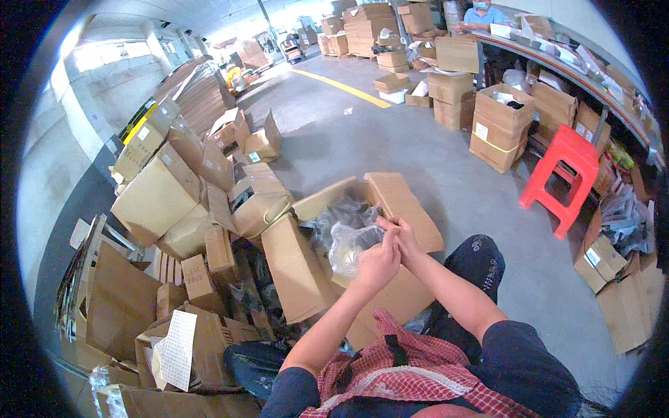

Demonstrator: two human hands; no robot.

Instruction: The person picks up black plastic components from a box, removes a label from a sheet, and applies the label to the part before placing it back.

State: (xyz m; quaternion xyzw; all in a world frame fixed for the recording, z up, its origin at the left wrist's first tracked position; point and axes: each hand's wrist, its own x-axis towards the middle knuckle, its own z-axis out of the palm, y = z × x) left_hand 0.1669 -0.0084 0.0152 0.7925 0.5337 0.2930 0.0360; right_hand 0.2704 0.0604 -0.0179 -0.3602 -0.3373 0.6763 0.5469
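Observation:
Close together over an open cardboard box (296,268), my left hand (378,265) and my right hand (402,238) both have their fingers closed. Between them they grip the gathered edge of a clear plastic bag (345,252). The bag hangs on the left side of my hands, above the box opening, with something pale inside that I cannot make out. More clear plastic-wrapped things (345,212) fill the box behind it. My right hand is a little farther away than my left, and the fingers partly hide the bag's edge.
Piled cardboard boxes (157,195) crowd the left side. A white sheet (180,348) lies on a box at lower left. On the right stand a red plastic stool (566,171), a tall carton (500,129) and a long workbench (557,59). Behind it is a person in blue (482,17).

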